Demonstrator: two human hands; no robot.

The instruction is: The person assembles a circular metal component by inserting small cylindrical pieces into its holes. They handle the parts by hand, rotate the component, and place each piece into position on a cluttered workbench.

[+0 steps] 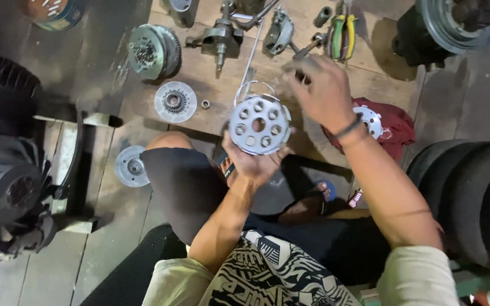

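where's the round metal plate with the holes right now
In the head view, the round holed plate sits just left of centre, held up in the left hand above the knee, with the right hand hovering just to its right.

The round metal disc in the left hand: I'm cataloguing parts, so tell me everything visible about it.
The round metal disc is silvery grey, seemingly cast metal, with a centre hole ringed by smaller round holes and a raised rim. It is held face-up toward the camera above the knees, cupped from below by the left hand. The right hand hovers beside its upper right edge; contact cannot be told.
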